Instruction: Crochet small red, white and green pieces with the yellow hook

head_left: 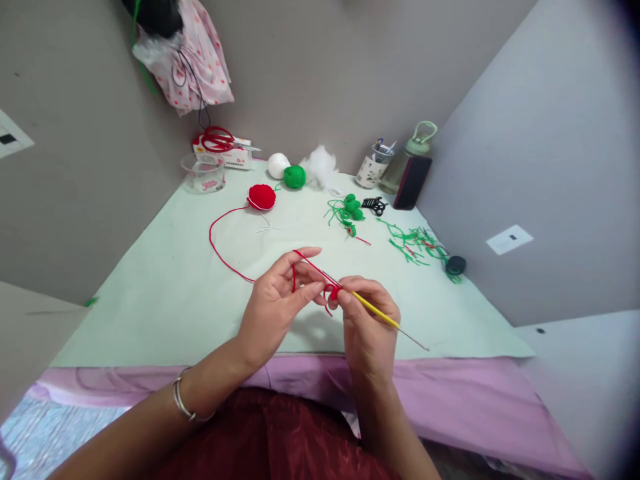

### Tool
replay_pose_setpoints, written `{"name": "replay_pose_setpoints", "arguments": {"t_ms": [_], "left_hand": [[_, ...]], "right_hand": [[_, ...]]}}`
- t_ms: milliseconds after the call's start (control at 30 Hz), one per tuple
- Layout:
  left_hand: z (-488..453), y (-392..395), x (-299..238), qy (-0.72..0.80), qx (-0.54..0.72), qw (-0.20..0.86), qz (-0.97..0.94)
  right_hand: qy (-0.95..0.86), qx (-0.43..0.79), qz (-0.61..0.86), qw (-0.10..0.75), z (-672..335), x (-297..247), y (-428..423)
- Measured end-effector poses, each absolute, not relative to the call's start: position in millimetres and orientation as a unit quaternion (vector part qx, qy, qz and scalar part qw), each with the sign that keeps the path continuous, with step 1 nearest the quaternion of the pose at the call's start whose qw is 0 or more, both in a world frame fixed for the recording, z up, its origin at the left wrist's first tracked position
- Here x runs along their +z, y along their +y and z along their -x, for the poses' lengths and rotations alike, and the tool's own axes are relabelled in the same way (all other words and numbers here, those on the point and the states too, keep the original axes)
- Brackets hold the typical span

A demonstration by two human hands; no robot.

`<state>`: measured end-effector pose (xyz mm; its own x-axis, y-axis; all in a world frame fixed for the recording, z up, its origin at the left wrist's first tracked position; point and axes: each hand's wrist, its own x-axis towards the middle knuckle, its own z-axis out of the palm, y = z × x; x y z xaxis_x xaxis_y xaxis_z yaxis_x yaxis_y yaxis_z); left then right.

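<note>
My right hand grips a crochet hook with a yellow handle and metal ends, its rear end pointing down to the right. At the hook's front tip sits a small red crochet piece, pinched near my right thumb. My left hand has red yarn looped over its raised index finger, with thumb and other fingers closed by the piece. A short red tail hangs below it. From the left hand the strand runs over the table to a red yarn ball with a white edge.
Behind lie a white ball, a green yarn ball and white stuffing. Green crocheted pieces, a black clip and yarn scraps lie right. A phone leans on a bottle. Scissors rest on a box back left.
</note>
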<state>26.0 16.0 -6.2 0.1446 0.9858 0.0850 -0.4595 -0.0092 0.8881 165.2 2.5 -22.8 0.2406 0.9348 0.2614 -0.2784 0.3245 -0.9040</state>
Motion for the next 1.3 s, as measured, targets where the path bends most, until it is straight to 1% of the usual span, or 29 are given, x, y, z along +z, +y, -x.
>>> {"name": "replay_pose_setpoints", "arguments": {"t_ms": [267,467,667,967,1033,1167,1300], "left_hand": [[-26.0,13.9,-4.3,0.29,0.566,0.656,-0.406],[-29.9,15.6,-6.3,0.3,0.562,0.675,-0.373],[-34.9,10.8,-11.8,0.279,0.572,0.678,-0.367],[-39.1,8.5,-17.3,0.303,0.59,0.658,-0.356],[-38.3,9.1,-15.8,0.307,0.585,0.664,-0.35],[-33.7,9.4,-10.0,0.302,0.575,0.677,-0.347],[-30.9,9.9,-6.1,0.298,0.563,0.688,-0.348]], "right_hand": [[-0.42,0.407,0.402,0.704,-164.6,-25.6,4.2],[-0.415,0.408,0.405,0.705,-162.5,-25.1,3.5],[-0.394,0.414,0.393,0.721,-157.1,-25.4,5.5],[-0.478,0.309,0.37,0.734,-153.3,-26.6,1.0],[-0.49,0.322,0.368,0.721,-156.8,-26.5,0.7],[-0.509,0.385,0.36,0.681,-168.2,-28.5,2.9],[-0.518,0.381,0.352,0.68,-175.5,-29.9,4.2]]}}
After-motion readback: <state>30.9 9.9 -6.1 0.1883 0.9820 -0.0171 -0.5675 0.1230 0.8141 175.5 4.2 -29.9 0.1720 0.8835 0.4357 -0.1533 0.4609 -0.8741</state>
